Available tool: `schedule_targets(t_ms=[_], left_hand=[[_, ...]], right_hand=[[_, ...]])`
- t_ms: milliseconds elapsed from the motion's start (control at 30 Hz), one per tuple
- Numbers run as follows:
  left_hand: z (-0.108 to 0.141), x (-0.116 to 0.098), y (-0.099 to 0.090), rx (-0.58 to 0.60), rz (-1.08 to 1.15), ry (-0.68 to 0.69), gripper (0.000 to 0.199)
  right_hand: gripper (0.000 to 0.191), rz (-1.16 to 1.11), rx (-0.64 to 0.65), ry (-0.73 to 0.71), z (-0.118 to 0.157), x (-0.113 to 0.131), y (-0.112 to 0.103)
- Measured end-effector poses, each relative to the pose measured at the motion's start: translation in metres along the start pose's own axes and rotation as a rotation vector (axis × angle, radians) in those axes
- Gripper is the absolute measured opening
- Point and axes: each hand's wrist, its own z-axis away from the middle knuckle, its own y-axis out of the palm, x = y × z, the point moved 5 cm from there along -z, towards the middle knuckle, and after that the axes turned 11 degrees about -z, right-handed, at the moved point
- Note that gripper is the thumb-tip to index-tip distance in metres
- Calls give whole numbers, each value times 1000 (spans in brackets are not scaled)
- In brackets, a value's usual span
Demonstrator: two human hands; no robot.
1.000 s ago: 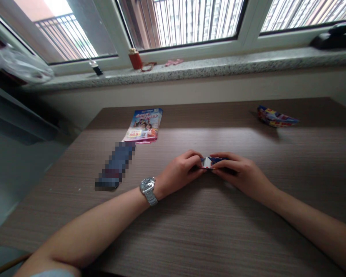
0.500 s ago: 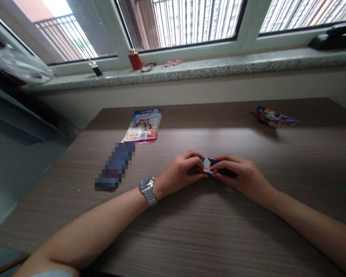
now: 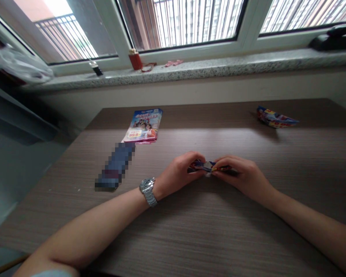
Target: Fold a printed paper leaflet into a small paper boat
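Between my two hands is a small folded paper piece [image 3: 208, 165], printed in blue, red and yellow with a white patch in its middle. My left hand [image 3: 182, 169], with a metal watch [image 3: 148, 191] on its wrist, pinches the left end. My right hand [image 3: 238, 169] grips the right end between thumb and fingers. Parts of the paper are hidden behind the fingers. Farther back to the right, a folded paper boat [image 3: 275, 117] in similar colours sits on the table.
A stack of printed flyers [image 3: 144, 125] lies at the table's [image 3: 190, 227] back left, with a blurred-out dark flat object [image 3: 115, 167] just in front. On the stone windowsill [image 3: 219, 66] are a red container [image 3: 135, 59], a pink item [image 3: 173, 62] and a plastic bag [image 3: 20, 65].
The paper between my hands has shifted shape: more of its coloured sides show, and the white patch looks smaller. My fingers have changed their hold slightly, while both arms stay nearly in place.
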Motion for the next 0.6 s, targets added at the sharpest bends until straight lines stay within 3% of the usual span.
schedule_targets(t_ms=[133, 333, 600], left_hand=[[1, -1, -1, -41, 74, -32, 29], [0, -1, 2, -38, 115, -43, 33], [-3, -3, -3, 12, 29, -10, 11]], right_hand=[[17, 2, -88, 84, 2, -7, -2], [15, -19, -73, 112, 2, -11, 1], [14, 8, -43, 113, 3, -14, 0]])
